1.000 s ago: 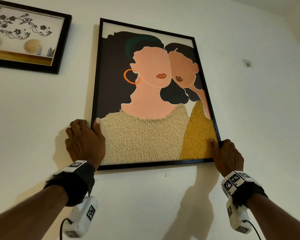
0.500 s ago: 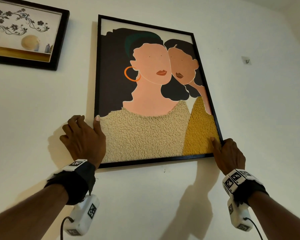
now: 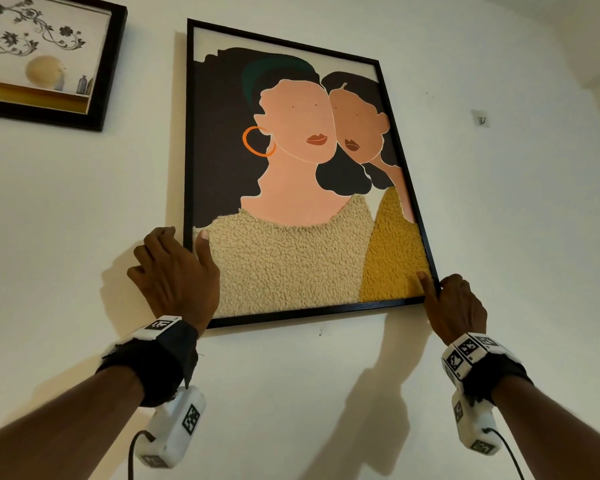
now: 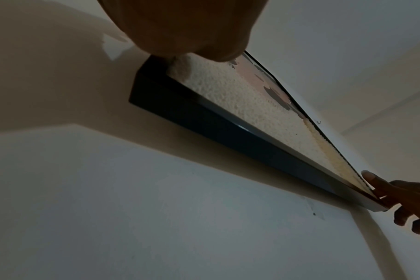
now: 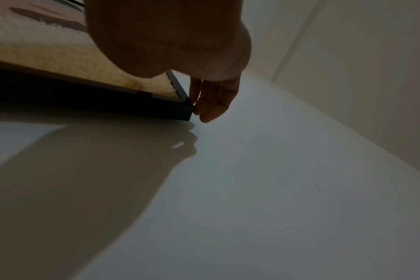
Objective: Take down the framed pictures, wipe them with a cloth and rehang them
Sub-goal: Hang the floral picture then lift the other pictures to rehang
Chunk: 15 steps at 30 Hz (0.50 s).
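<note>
Head view: the portrait was nudged up and left since a second earlier, pinched at both lower corners by the left hand and right hand, so it was probably being unhooked or settled.

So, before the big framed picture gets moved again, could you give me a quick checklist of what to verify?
1. Left hand grips the large picture at its left edge, thumb on the front: ok.
2. Right hand holds the lower right corner: ok.
3. Frame hangs level: not ok, it tilts.
4. Frame caught on its hook: cannot tell, hidden behind.
5. Clear of the small picture: ok.
</note>
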{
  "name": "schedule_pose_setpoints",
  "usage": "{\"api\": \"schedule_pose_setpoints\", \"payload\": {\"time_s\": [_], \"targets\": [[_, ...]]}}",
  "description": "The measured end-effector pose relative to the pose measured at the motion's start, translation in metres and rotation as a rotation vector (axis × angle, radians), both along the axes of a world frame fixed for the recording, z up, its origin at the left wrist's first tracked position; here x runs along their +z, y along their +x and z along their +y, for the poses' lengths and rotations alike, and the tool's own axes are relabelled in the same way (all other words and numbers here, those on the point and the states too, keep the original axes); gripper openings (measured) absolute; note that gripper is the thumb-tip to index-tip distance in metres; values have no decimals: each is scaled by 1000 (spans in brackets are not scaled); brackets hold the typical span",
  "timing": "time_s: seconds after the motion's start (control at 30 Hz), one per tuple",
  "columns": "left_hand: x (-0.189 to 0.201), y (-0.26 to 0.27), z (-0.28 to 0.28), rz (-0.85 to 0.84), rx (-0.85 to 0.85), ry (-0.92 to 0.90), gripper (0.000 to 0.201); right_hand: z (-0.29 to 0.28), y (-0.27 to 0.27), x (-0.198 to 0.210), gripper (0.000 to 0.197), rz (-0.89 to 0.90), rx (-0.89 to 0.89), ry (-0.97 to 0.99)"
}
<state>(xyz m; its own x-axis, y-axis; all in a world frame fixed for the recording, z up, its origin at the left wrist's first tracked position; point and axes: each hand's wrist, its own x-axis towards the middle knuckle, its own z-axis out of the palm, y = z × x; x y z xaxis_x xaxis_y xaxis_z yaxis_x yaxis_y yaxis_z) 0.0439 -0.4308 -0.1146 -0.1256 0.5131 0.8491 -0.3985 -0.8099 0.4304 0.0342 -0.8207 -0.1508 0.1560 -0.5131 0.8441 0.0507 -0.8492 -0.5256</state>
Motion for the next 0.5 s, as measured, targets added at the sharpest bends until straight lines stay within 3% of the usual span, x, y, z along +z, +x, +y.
{"api": "schedule_pose_setpoints", "payload": {"time_s": [0.13, 0.23, 0.33, 0.5], "targets": [[-3, -5, 0, -48, 10, -16, 50, 1, -3, -1, 61, -13, -8, -1], [-12, -14, -5, -191, -3, 91, 36, 3, -8, -7, 59, -57, -46, -8], [-27, -20, -20, -313, -122, 281, 26, 8, -14, -17, 54, -109, -81, -11], [-67, -30, -64, -323, -332, 468, 18, 22, -30, -43, 48, -53, -125, -27]]}}
